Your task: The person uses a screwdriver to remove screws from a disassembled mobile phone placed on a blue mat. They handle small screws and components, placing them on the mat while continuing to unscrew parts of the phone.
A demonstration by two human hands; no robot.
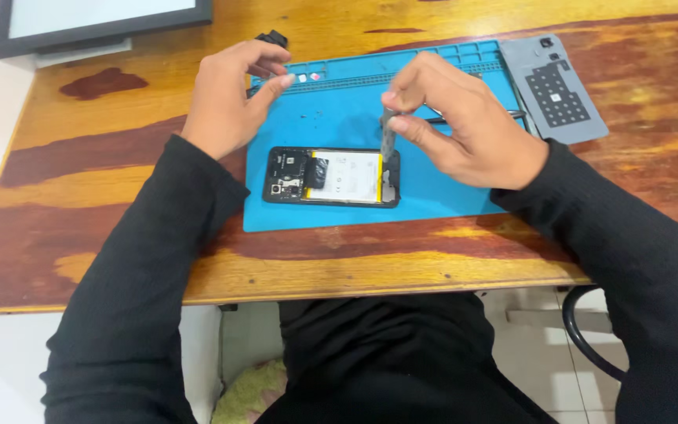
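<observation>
The right hand (464,126) pinches a slim grey metal tool (388,141) upright over the opened black phone (331,177) lying on the blue rubber mat (433,196); the left hand (233,94), loosely curled and holding nothing, hovers at the mat's far edge.

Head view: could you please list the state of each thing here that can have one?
Phone: lying flat on the mat, back off, insides exposed.
Back cover: removed, lying inner side up at the mat's right edge.
Blue mat: spread flat on the table.
Tool: upright, tip at the phone's right end.
Right hand: pinching the tool.
Left hand: fingertips over the mat's tray row, holding nothing visible.
Monitor: screen lit, blank white.
</observation>
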